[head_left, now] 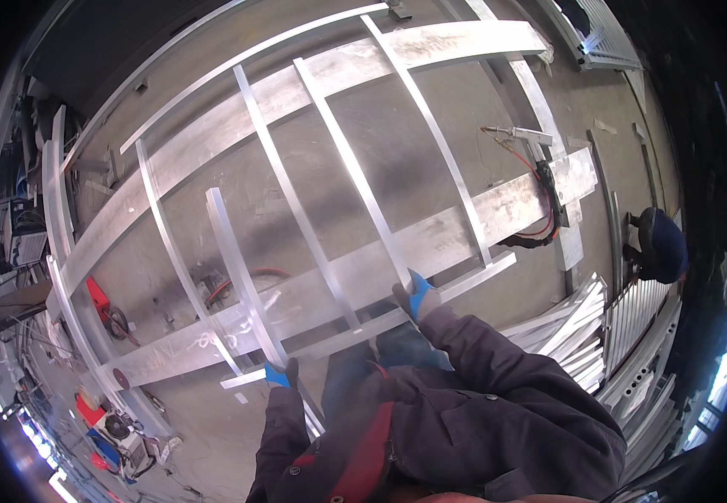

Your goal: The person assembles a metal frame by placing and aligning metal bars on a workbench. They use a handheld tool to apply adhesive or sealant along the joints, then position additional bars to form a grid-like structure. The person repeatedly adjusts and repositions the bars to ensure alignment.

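Observation:
In front of me lies a ladder-like frame of silvery square metal tubes, resting on two wide metal beams. My left hand [280,375], in a blue and dark glove, is closed around a loose-looking metal tube [231,243] that slants across the near beam and reaches back past my sleeve. My right hand [416,296], gloved the same way, grips the near end of a crosspiece tube [347,155], close to the near rail [464,281]. Other crosspieces [284,180] run from the far rail [242,63] toward me. Part of the near rail passes between my hands.
A torch-like tool [521,134] with a red hose lies on the right side of the supports. Piled metal tubes [577,331] stand at lower right, near a crouching person [662,246]. A machine [120,436] and a red tool [98,296] are on the left floor.

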Tool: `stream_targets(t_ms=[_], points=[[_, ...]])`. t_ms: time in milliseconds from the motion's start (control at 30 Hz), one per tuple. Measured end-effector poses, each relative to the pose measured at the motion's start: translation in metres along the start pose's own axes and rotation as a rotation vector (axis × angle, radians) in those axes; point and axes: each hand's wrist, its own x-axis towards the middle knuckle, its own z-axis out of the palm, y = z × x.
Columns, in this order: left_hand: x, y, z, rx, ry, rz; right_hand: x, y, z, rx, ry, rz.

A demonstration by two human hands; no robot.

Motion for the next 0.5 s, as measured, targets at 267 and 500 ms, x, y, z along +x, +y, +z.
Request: stream_targets(t_ms=[267, 500], points=[[0.006, -0.002, 0.01, 0.0, -0.034, -0.151, 0.014, 0.004, -0.002, 0.075, 0.006, -0.03], [0.0, 0.004, 0.021, 0.017, 0.023, -0.153, 0.041, -0.008, 0.0, -0.105, 0.006, -0.102]])
